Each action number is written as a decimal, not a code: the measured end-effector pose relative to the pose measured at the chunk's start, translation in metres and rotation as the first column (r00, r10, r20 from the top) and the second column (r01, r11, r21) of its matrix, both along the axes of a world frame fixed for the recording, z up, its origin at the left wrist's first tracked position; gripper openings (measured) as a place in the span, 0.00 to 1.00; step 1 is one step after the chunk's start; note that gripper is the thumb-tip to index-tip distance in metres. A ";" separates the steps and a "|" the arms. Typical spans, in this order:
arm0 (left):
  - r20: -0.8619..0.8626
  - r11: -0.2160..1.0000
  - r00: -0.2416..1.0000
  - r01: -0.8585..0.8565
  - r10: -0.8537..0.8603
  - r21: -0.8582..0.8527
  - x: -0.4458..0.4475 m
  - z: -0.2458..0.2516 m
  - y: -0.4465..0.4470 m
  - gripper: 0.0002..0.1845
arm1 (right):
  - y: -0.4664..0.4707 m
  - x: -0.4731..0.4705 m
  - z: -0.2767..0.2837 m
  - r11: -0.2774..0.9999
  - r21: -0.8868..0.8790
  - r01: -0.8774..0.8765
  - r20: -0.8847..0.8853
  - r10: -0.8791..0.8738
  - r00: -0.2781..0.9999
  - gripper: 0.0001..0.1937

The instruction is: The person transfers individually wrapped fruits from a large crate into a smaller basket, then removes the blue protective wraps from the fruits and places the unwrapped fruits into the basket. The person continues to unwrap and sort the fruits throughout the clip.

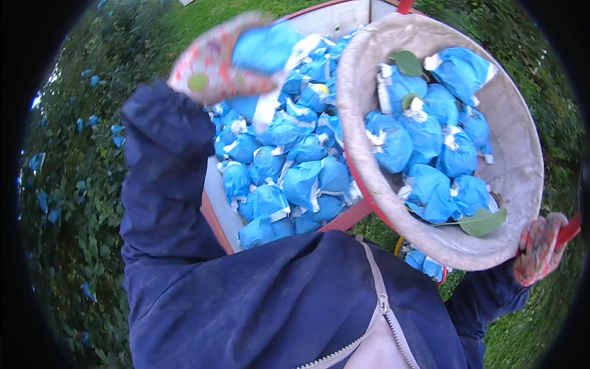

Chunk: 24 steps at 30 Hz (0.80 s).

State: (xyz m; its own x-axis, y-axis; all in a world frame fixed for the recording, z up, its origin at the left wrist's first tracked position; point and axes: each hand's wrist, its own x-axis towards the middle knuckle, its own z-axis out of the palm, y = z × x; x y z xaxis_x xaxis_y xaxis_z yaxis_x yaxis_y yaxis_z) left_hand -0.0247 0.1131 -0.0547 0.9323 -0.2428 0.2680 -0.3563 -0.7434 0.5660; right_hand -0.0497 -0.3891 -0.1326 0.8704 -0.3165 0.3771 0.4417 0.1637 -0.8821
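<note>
My left hand [207, 69], in a patterned work glove, holds a filled blue paper bag [265, 44] with white edging between thumb and fingers; motion blurs it. Below it, a bin [332, 18] with pale walls and red edges holds a heap of rounded blue bags [267, 163]. A yellow round thing [320, 88] shows among them; most contents are hidden. At the right hangs a round, fabric-lined basket [511, 115] with several more blue bags [419, 133] and loose green leaves [484, 222]. My gloved right hand [539, 249] is closed around a red bar [569, 230] beside its rim.
Leafy bushes [78, 230] with scattered blue bags stand along the left; more foliage [553, 87] grows at the right. Another container with blue bags [424, 265] sits on the grass below the basket. A red bar [348, 215] crosses between bin and basket.
</note>
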 end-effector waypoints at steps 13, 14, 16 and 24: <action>-0.486 0.733 0.551 -0.456 0.678 0.505 -0.024 -0.227 0.113 0.41 | 0.024 -0.001 0.006 0.993 0.085 0.079 0.083 -0.086 0.993 0.12; -0.426 0.792 0.668 -0.537 0.610 0.291 -0.001 -0.200 0.106 0.37 | 0.029 -0.001 0.008 0.986 0.166 -0.001 0.097 -0.015 0.995 0.10; -0.121 0.856 0.861 -0.506 0.494 -0.104 0.036 -0.139 0.078 0.30 | 0.039 -0.004 0.014 0.984 -0.043 0.173 0.056 -0.171 0.984 0.06; 0.283 0.851 0.837 0.341 -0.468 0.398 0.117 0.014 -0.173 0.41 | 0.051 -0.008 0.026 0.976 -0.069 0.205 -0.007 -0.206 0.979 0.08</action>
State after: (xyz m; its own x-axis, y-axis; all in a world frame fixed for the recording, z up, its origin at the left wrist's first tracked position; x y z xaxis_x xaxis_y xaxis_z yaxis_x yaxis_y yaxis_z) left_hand 0.0921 -0.0597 -0.0409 0.5828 -0.7065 0.4014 -0.7941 -0.5999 0.0970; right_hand -0.0575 -0.3384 -0.1067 0.7950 -0.4632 0.3917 0.4469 0.0105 -0.8945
